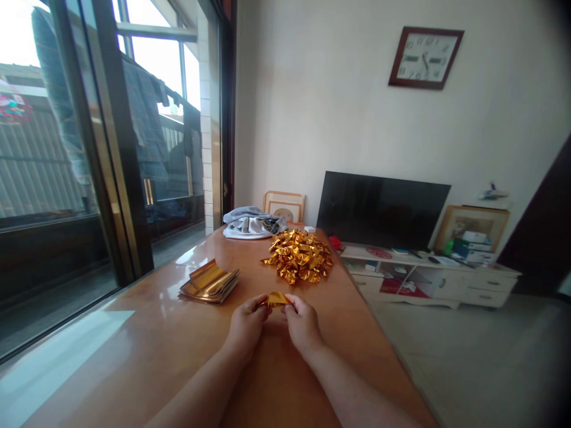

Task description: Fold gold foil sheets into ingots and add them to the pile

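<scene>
Between my two hands is a small folded piece of gold foil paper (277, 299), held just above the wooden table (285, 368). My left hand (248, 321) pinches its left end, and my right hand (303, 321) pinches its right end. Beyond my left hand lies a stack of flat gold foil sheets (209, 282), the top ones curling up. A heap of folded gold foil pieces (300, 255) sits farther back, past my right hand. My fingertips partly cover the ends of the held piece.
A bundle of light cloth (252, 223) lies at the table's far end, near a framed picture (284, 205). To the right, a black television (381, 208) stands on a white cabinet (450, 282). A glass sliding door (111, 148) runs along the left side.
</scene>
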The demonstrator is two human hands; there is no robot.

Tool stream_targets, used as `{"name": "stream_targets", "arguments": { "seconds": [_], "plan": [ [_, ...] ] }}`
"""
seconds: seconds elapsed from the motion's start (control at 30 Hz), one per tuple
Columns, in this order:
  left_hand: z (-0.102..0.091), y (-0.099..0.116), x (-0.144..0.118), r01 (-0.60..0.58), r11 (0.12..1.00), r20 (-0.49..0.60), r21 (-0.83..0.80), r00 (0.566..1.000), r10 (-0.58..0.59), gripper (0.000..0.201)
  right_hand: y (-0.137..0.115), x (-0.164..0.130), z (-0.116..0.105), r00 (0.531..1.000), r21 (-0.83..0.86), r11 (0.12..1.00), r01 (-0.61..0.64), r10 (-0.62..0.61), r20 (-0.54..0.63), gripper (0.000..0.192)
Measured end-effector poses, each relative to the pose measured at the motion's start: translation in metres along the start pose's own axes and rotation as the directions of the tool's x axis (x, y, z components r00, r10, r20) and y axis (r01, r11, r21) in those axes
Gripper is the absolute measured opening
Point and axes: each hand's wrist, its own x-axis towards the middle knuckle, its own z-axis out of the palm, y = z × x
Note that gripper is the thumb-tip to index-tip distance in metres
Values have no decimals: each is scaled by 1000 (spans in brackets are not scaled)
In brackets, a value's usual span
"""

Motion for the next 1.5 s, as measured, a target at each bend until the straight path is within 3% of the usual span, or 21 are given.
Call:
{"name": "stream_targets", "arguments": {
  "seconds": [0.43,1.23,1.5],
  "plan": [
    [-1,-3,3,-17,997,14,77,1000,16,42,-4,-5,-5,997,-126,990,66,-62,35,38],
    [-2,3,-2,-85,979,85,188,994,70,41,-16,-11,-6,993,-125,987,102,-94,69,37],
    [-3,-4,3,-68,982,55,179,997,59,43,-14,-12,-3,997,-167,984,56,-65,-50,21]
  ]
}}
